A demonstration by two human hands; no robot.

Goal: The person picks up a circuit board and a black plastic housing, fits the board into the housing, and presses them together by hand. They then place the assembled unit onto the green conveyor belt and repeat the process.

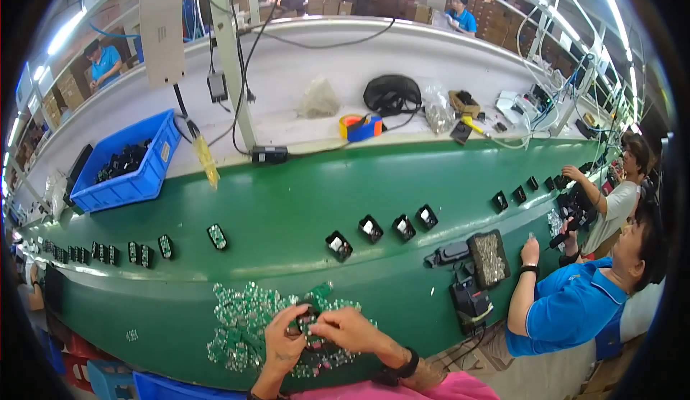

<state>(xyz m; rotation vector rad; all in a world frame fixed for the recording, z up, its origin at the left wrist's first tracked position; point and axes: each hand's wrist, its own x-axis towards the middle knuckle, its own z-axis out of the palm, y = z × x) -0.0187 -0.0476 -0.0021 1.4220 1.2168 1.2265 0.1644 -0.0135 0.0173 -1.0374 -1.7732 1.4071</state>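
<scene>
My left hand (282, 339) is closed round a small black housing (307, 314), held above a heap of loose circuit boards. From the other side my right hand (348, 329) meets it, thumb and fingers pinched at a green circuit board (312, 339) at the housing's opening. My fingers partly cover both parts. Beneath and around my hands spreads the pile of green circuit boards (241, 321).
Black housings with white parts (370, 229) stand ahead right; housings with boards (217, 237) line the left. A blue bin (136, 191) holds black parts. At right, a co-worker (568, 299) sits beside a tray of small metal parts (489, 260) and a black device (471, 303).
</scene>
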